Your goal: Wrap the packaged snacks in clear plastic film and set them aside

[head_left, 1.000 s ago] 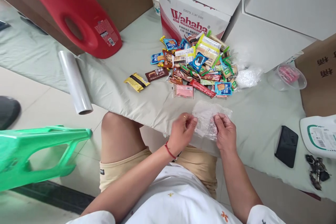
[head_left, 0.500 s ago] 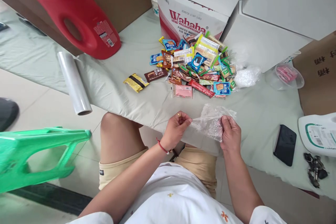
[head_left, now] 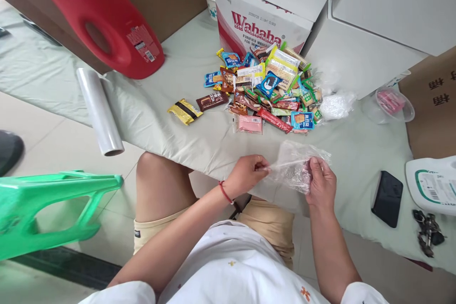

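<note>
though near the held plastic (head_left: 291, 165), snacks (head_left: 270, 84) apart, phone (head_left: 387, 199) farther right

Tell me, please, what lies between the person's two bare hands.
The head view shows thin, clear, crinkled plastic there, held by the left hand and the right hand.

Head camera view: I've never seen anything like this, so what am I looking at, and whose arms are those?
There is no machine arm here, just a person's two bare hands. The camera is worn on that person's head and looks forward and down, so the arms reach in from the bottom. The left hand and right hand hold a piece of thin clear plastic between them. Beyond it, on a pale cloth, lies a pile of wrapped snacks. A roll and a red jug are to the left; a dark phone and keys are to the right.
</note>
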The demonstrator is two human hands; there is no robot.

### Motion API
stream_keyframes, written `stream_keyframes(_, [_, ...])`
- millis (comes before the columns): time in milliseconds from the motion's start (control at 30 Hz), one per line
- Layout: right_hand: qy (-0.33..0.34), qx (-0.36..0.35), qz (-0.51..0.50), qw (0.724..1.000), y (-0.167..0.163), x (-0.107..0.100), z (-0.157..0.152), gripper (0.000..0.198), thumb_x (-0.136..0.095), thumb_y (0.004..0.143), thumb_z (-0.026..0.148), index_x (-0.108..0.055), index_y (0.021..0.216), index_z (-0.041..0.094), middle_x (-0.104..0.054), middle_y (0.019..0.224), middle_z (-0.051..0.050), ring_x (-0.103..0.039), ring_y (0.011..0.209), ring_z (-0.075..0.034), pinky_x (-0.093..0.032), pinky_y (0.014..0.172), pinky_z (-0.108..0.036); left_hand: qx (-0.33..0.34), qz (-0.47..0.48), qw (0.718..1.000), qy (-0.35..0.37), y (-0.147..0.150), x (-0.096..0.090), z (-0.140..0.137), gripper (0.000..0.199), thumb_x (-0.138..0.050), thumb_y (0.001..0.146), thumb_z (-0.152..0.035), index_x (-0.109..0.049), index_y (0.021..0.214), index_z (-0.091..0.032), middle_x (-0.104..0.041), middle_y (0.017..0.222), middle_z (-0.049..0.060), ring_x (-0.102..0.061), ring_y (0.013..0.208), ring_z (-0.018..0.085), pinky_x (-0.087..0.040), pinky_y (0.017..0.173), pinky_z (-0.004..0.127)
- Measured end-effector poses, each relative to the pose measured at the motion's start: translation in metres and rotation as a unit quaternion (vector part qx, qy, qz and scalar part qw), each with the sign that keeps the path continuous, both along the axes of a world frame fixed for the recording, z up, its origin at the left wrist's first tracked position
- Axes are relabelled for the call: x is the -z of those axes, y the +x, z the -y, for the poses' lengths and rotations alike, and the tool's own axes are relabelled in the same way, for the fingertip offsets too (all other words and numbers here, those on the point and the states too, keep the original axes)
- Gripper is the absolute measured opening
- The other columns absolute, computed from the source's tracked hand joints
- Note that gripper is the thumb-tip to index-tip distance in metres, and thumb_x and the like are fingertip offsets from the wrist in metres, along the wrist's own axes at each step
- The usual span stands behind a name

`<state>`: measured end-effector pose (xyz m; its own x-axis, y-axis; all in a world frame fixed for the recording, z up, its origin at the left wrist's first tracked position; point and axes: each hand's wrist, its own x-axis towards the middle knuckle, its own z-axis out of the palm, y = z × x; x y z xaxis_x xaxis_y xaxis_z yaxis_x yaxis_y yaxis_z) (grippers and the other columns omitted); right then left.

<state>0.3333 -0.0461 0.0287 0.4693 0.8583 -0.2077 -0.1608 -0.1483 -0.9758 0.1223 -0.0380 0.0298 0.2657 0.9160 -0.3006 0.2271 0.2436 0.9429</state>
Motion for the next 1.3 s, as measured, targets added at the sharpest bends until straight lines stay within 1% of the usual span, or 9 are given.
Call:
stream_keyframes(200, [-0.035,-0.024,-0.001,0.999,0.022,-0.003,0.005,0.042,-0.086,0.07,0.056,-0.069,0.083,0.019,-0.058,0.067,0.004,-0.04,0.049,-0.006,-0.025,0.041,-0.02,-0.188,0.024,0.979,0.077,-0.039,-0.007,-0.004,0.017,-0.073,0.074,-0.034,-0.07,0.078,-0.018,-0.065,0.077,0.001,-0.056,0.072,0.014,-0.043,0.068,0.025])
stream_keyframes(367, [-0.059,-0.068,-0.004,0.996,0.03,0.001,0.005,0.045,-0.087,0.066,0.056,-0.067,0.083,0.02,-0.059,0.07,0.002,-0.037,0.048,-0.006,-0.023,0.04,-0.02,-0.307,0.285,0.905,-0.071,-0.048,-0.008,-0.006,0.028,-0.079,0.069,-0.037,-0.062,0.081,-0.018,-0.062,0.073,-0.001,-0.056,0.062,0.011,-0.048,0.06,0.023])
stream_keyframes(467, [-0.065,-0.083,0.109,0.988,0.032,0.002,0.008,0.046,-0.081,0.072,0.058,-0.069,0.093,0.019,-0.062,0.077,-0.001,-0.044,0.055,-0.009,-0.032,0.045,-0.022,-0.374,0.318,0.866,-0.101,-0.042,-0.006,-0.007,0.028,-0.08,0.07,-0.032,-0.056,0.079,-0.018,-0.053,0.063,-0.006,-0.045,0.05,0.006,-0.036,0.045,0.016])
stream_keyframes(600, [0.078,-0.018,0.369,0.926,0.018,-0.013,0.034,0.035,-0.063,0.093,0.051,-0.068,0.107,0.02,-0.065,0.098,-0.007,-0.059,0.084,-0.019,-0.048,0.072,-0.032,-0.409,0.309,0.856,-0.068,-0.026,-0.007,-0.007,0.027,-0.078,0.077,-0.03,-0.053,0.081,-0.019,-0.046,0.058,-0.009,-0.036,0.046,0.004,-0.028,0.04,0.013])
stream_keyframes(700, [0.143,-0.172,0.402,0.888,-0.01,-0.024,0.056,0.043,-0.045,0.101,0.053,-0.067,0.119,0.021,-0.063,0.103,-0.009,-0.059,0.092,-0.023,-0.049,0.077,-0.037,-0.418,0.313,0.852,-0.027,-0.011,-0.01,-0.005,0.03,-0.078,0.081,-0.036,-0.052,0.084,-0.021,-0.046,0.059,-0.009,-0.037,0.047,0.005,-0.03,0.041,0.014])
stream_keyframes(800, [0.092,-0.221,0.417,0.877,-0.032,-0.019,0.06,0.048,-0.054,0.096,0.055,-0.064,0.127,0.021,-0.061,0.106,-0.011,-0.057,0.098,-0.026,-0.05,0.082,-0.042,-0.409,0.31,0.858,0.001,0.0,-0.014,0.0,0.034,-0.078,0.082,-0.043,-0.052,0.086,-0.021,-0.045,0.057,-0.009,-0.037,0.047,0.005,-0.031,0.043,0.014])
stream_keyframes(933, [0.038,-0.207,0.347,0.914,-0.02,-0.015,0.042,0.022,-0.062,0.094,0.043,-0.072,0.1,0.024,-0.061,0.101,-0.007,-0.058,0.094,-0.022,-0.048,0.084,-0.038,-0.356,0.269,0.895,-0.013,-0.011,-0.018,0.014,0.04,-0.08,0.077,-0.05,-0.054,0.086,-0.02,-0.045,0.055,-0.009,-0.036,0.046,0.005,-0.029,0.043,0.016])
stream_keyframes(1133, [0.022,-0.279,0.125,0.952,0.038,-0.062,0.02,0.02,-0.076,0.082,0.042,-0.072,0.081,0.022,-0.068,0.114,-0.009,-0.062,0.109,-0.025,-0.05,0.082,-0.032,-0.138,0.128,0.98,-0.069,-0.077,-0.032,0.026,0.038,-0.083,0.074,-0.051,-0.065,0.079,-0.018,-0.042,0.053,-0.007,-0.033,0.047,0.006,-0.023,0.044,0.018])
stream_keyframes(1300, [-0.111,-0.287,0.034,0.951,0.037,-0.07,-0.006,0.038,-0.086,0.068,0.052,-0.07,0.082,0.02,-0.069,0.073,-0.003,-0.056,0.053,-0.013,-0.041,0.044,-0.023,-0.037,0.038,0.997,-0.047,-0.105,-0.026,-0.009,0.033,-0.079,0.075,-0.051,-0.067,0.076,-0.02,-0.042,0.056,-0.005,-0.034,0.049,0.009,-0.025,0.046,0.021])
